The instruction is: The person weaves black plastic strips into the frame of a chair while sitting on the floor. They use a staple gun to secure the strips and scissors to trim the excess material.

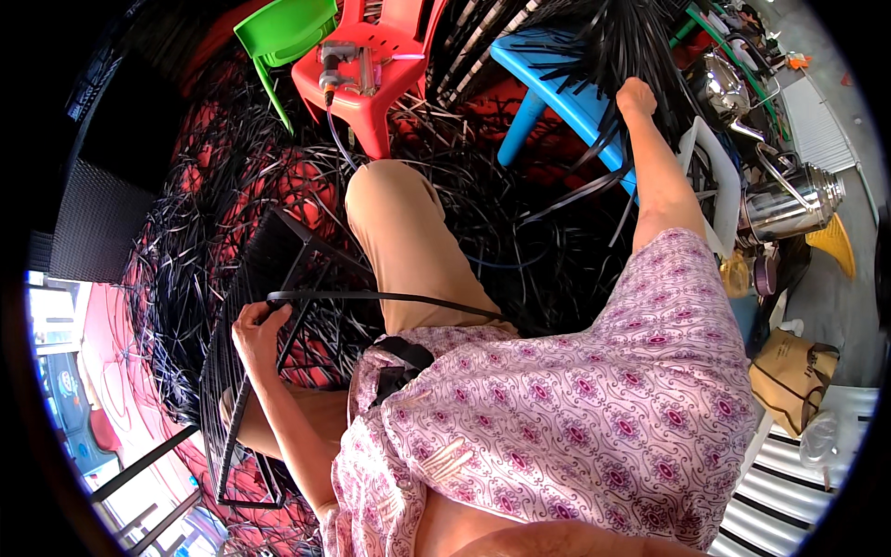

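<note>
My left hand (258,336) is at the upper edge of a black woven frame (243,420) beside my left leg. Its thumb and fingers pinch the end of a flat black plastic strip (380,296), which runs right across my lap. Out to the far right, my right hand (637,96) is closed at a thick bundle of loose black strips (617,42) on a blue plastic table (538,70). The fingers seem wrapped round some of those strips, though the fingertips are hidden.
Loose black strips cover the red floor (264,200). Ahead, a red plastic chair (367,111) bears an air stapler (336,65) with a hose, beside a green chair (288,32). At right stand a metal kettle (719,88), a steel flask (789,204) and a brown bag (789,376).
</note>
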`<state>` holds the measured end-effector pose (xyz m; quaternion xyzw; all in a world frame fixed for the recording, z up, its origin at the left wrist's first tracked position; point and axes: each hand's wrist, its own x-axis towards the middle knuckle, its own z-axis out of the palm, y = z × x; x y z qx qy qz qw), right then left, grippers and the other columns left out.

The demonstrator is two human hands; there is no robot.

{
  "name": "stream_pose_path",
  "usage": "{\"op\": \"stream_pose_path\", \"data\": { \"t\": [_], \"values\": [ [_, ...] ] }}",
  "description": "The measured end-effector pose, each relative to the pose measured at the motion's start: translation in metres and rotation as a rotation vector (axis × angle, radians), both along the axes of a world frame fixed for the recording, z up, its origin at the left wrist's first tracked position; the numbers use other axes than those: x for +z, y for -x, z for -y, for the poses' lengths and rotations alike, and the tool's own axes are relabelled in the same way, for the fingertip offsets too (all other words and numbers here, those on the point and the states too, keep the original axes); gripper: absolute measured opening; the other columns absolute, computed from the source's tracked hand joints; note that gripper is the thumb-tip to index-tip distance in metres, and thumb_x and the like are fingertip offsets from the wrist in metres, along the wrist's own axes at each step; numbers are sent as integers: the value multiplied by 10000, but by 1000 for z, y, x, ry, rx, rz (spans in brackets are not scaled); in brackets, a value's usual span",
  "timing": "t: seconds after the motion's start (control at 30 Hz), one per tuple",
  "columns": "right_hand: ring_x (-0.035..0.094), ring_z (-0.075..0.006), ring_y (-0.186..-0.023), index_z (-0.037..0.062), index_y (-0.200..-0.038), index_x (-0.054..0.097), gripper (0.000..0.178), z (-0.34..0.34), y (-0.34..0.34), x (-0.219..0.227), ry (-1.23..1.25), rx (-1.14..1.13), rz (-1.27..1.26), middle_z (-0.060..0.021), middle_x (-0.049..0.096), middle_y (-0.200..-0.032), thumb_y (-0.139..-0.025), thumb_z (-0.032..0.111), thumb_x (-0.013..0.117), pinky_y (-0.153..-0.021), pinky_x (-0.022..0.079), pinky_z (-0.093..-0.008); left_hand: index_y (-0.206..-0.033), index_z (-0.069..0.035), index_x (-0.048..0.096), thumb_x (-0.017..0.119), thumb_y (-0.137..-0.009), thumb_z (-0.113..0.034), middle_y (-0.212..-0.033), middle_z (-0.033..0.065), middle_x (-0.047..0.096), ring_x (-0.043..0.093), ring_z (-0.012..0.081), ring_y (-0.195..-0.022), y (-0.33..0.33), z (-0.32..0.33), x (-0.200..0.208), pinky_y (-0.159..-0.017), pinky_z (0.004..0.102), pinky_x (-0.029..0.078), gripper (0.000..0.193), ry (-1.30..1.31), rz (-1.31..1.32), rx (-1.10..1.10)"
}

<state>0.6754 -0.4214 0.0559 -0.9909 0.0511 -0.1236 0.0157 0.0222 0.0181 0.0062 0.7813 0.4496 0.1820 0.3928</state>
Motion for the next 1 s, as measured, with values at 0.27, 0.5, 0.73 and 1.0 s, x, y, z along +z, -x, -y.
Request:
{"op": "stream_pose_path", "data": {
  "t": [0.27,0.5,0.73,1.0],
  "values": [
    [701,-306,-982,141,-990,757,304,16,58,54,-291,182,121,-97,745,-986,-818,392,762,-818,548,-417,-847,44,708,811,-658,-213,-790,78,650,598,191,-707,-1,3,6,-683,326,468,335,-42,-45,-24],
    [694,-274,-732,71,-845,672,155,-61,329,24,-575,868,-150,-110,701,-770,-836,212,736,-676,539,-381,-928,4,746,801,-676,-278,-901,105,706,676,272,-823,0,11,13,-757,354,506,383,-150,-109,-21],
    [666,-377,-744,93,-862,709,129,181,481,-213,302,663,-1130,-192,702,-874,-832,175,613,-676,540,-474,-945,-50,768,794,-699,-287,-938,74,720,691,289,-877,-6,18,15,-778,375,516,343,-157,-87,-58],
    [648,-358,-755,90,-803,701,155,249,397,-182,245,182,-1059,-170,682,-839,-836,200,598,-682,523,-460,-945,-126,775,798,-709,-374,-966,75,711,679,289,-936,7,5,2,-807,391,521,343,-189,-91,-82]
  ]
}}
